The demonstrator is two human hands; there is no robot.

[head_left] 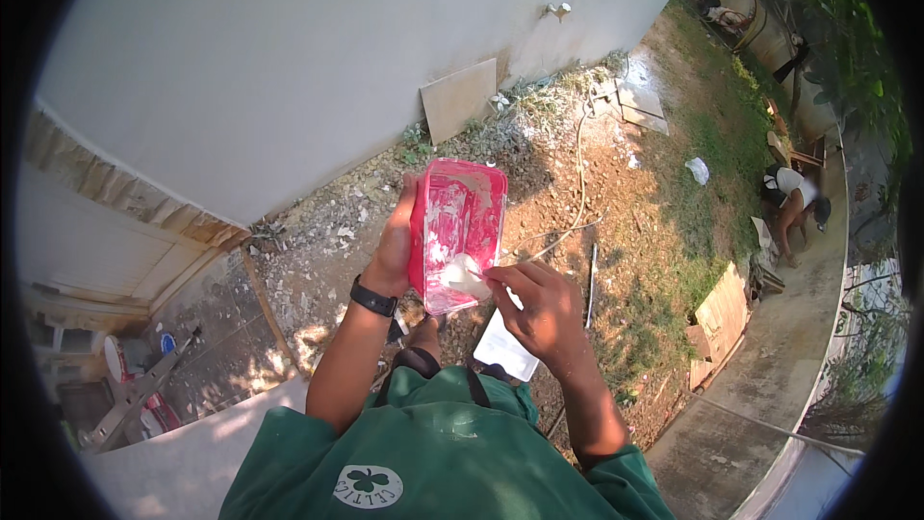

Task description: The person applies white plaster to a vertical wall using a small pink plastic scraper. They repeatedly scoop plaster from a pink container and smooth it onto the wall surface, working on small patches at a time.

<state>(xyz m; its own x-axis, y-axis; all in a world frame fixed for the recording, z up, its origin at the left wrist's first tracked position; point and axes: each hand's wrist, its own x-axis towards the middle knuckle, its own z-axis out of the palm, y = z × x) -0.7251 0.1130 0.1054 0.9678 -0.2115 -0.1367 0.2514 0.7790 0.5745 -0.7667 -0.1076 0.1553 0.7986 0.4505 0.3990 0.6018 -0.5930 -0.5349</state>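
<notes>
My left hand (394,243) grips a red plastic tub (464,195) by its left side, with the thumb at the rim. The tub is tilted so that its inside faces me, and white paste is smeared over its walls and bottom. At its near right corner my right hand (539,303) is closed in a pinch. Between those fingers is a pale flat piece (467,275), coated in white, that reaches into the tub. Its exact kind I cannot make out. Below the tub, a white rectangular object (506,351) is partly hidden by my right hand and clothes.
A grey wall (318,58) rises ahead, with a board (458,99) leaning on it. A hose (580,164) crosses the stony soil, near a metal rod (591,284). Cardboard (720,313) lies at right, where another person (797,197) bends down.
</notes>
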